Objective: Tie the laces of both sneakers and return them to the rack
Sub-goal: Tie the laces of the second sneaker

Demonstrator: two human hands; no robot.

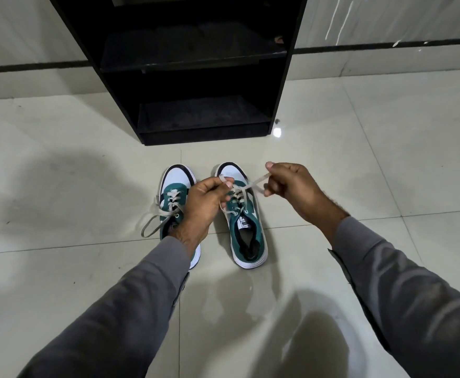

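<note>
Both hands pinch the right sneaker's (246, 222) laces (253, 183): left hand (205, 201) over the tongue, right hand (291, 186) drawn aside. Left sneaker (173, 197) sits beside it on the floor (60, 241), before the rack (185, 77).

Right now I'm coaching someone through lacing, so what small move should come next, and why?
Probably cross the two lace ends over the right sneaker and pull the first knot snug. The left hand and right hand each pinch one end, drawn apart, with no bow visible yet.
</note>
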